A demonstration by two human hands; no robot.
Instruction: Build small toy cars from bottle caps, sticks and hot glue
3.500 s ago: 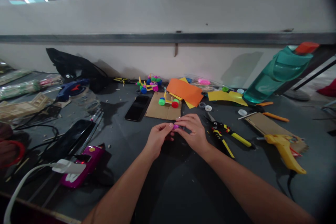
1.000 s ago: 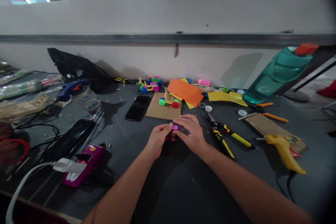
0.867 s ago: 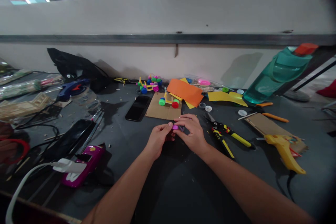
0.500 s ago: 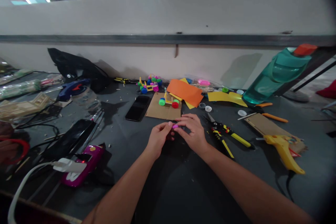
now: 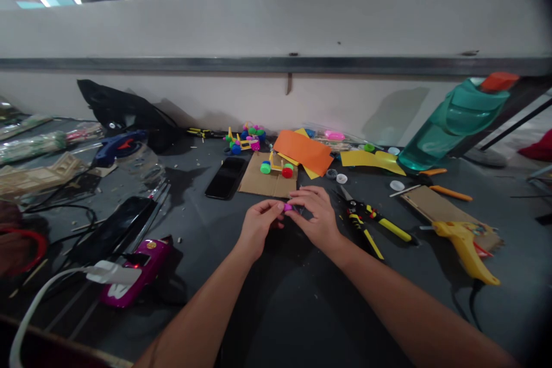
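Observation:
Between my fingertips is a small purple-pink piece (image 5: 287,207), perhaps clay; its exact kind is too small to tell. My left hand (image 5: 259,223) pinches it from the left with thumb and forefinger. From the right, the thumb and fingers of my right hand (image 5: 317,215) close on the same piece. Just beyond the hands, a little wheeled model (image 5: 276,167) with green and red wheels stands on a cardboard piece (image 5: 265,184). A black phone (image 5: 225,178) lies left of the cardboard.
Pliers (image 5: 366,218) with yellow-black handles lie to the right, near a yellow glue gun (image 5: 466,244). A teal bottle (image 5: 455,121) stands at the back right. Orange paper (image 5: 304,151) and more colourful models (image 5: 245,139) lie behind. At left is a magenta power strip (image 5: 138,273) with cables.
Both hands stay nearly in place around the purple-pink piece, with slight finger movement. The whole view has shifted very slightly.

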